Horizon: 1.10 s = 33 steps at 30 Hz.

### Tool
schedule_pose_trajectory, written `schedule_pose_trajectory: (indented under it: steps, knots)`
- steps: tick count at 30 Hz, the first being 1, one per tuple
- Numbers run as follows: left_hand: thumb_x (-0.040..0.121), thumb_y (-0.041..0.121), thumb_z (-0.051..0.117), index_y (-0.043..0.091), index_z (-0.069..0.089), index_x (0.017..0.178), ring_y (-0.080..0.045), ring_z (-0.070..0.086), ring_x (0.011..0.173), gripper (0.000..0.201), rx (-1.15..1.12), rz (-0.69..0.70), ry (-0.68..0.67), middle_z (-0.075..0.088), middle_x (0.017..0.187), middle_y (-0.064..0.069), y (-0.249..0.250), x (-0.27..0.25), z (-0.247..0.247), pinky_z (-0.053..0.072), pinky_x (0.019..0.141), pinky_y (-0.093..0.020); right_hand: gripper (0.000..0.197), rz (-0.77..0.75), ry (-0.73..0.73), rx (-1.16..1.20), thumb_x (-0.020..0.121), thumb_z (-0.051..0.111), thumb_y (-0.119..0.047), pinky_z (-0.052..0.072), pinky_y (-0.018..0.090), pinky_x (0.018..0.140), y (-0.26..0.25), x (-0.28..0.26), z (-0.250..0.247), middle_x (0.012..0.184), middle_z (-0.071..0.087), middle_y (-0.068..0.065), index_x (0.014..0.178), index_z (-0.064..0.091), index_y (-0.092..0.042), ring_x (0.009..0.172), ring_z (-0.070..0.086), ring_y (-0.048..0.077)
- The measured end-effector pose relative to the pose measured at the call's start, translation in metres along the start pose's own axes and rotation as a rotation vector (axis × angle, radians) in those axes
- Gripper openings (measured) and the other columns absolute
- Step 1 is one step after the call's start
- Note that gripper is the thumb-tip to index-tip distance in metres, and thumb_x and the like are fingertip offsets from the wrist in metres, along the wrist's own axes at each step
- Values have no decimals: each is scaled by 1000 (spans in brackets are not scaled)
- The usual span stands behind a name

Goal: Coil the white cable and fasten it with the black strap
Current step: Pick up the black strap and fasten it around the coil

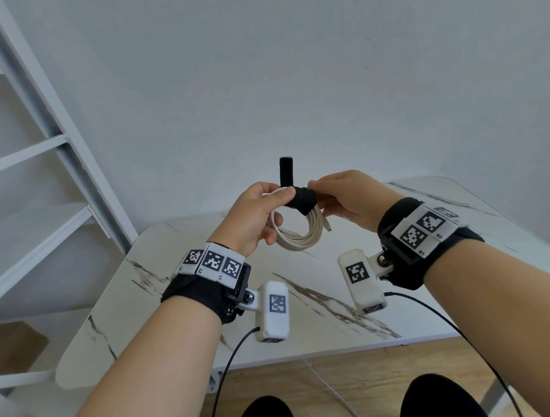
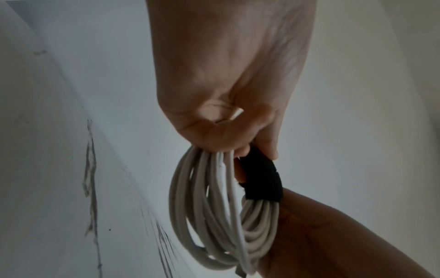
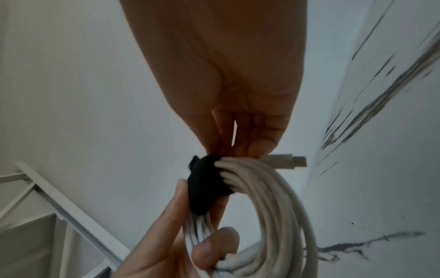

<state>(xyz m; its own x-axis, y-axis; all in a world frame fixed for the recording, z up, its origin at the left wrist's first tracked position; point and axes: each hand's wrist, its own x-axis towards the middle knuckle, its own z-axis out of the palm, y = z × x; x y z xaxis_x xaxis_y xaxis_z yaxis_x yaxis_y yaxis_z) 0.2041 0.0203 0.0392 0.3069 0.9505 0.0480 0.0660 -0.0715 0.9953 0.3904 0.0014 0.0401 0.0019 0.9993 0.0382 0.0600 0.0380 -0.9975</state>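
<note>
Forearms: two bare forearms reach forward from the bottom of the head view, each wearing a black wrist band with white marker tiles and a white camera block trailing a thin black lead.
Left hand: the left hand grasps the white cable at the top of its coil, thumb over the strands and fingers curled through the loop, as the right wrist view confirms.
Right hand: the right hand pinches the black strap where it wraps the bundle, fingertips bunched against the band in the right wrist view.
Cable: wound into a round coil of several loops, it hangs in the air between the two hands, above the far half of the table and clear of it; a silver plug sticks out sideways just below the right fingers.
Strap: the band circles the coil's top, and one loose end stands upright above the hands.
Table: white marble-look table with grey veins and rounded corners, its near edge toward the person's knees.
Surroundings: white shelf frame leans along the left side against a pale wall; a brown cardboard box sits low behind it; wood-tone floor shows below the table's near edge.
</note>
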Motion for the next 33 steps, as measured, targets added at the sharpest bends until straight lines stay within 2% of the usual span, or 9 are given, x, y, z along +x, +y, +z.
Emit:
schedule_pose_trajectory:
  steps: [3,5,10,15,21,24,27,30,33]
  knots:
    - [90,27,66,9,55,108,-11,49,54,28,-13,-4,18,59,104,-7,-1,0,-3,32,32,-20,24,-16,-125,19,93,58,-7,53,30,78,0,-3,-6,104,73,20,110,70,5,85,67,21]
    - [91,28,66,11,55,106,-12,49,55,26,-14,-9,28,59,107,-8,-3,1,-4,32,32,-21,23,-19,-152,-20,92,60,-7,52,32,84,0,-4,-7,107,73,18,111,70,2,88,68,22]
    - [90,31,67,12,55,107,-12,48,56,28,-29,-8,30,59,109,-10,-2,1,-3,32,33,-21,15,-27,-98,43,89,65,-6,55,26,72,1,-5,0,98,71,19,102,68,3,80,67,24]
    - [79,25,79,15,53,115,-12,42,46,45,75,5,51,51,71,-9,-3,1,-1,32,33,-22,22,-12,-91,47,87,67,-5,54,33,79,0,-5,-2,98,70,20,105,67,8,82,66,27]
    - [79,22,79,21,56,111,-18,32,45,40,95,12,36,48,63,-10,-7,6,-4,26,33,-20,27,5,-142,21,91,66,-15,56,32,81,-1,-3,-7,102,74,17,108,69,7,88,71,25]
    - [81,19,77,21,56,111,-15,29,40,37,95,1,15,46,61,-9,-5,6,-4,23,32,-19,27,-1,-103,-19,93,64,-21,57,35,84,-2,-2,-5,100,74,16,106,69,3,88,71,26]
    - [81,19,77,20,56,112,-14,30,41,37,108,-12,-15,47,61,-9,-5,6,-6,23,32,-18,23,-60,-22,-69,91,68,-17,59,40,80,-2,-3,-2,95,75,19,111,61,-9,83,72,31]
    - [81,19,77,20,56,110,-15,32,44,36,130,-32,-51,48,60,-7,-8,6,-9,23,32,-18,31,-130,-2,-209,89,68,-15,61,35,72,-3,-5,0,88,76,15,119,62,-23,74,74,24]
    - [80,20,78,20,56,111,-16,32,47,38,141,-42,-57,49,61,-7,-11,7,-8,23,32,-18,18,-178,21,-316,91,65,-14,58,29,65,-3,-6,3,83,76,13,108,71,-15,71,73,23]
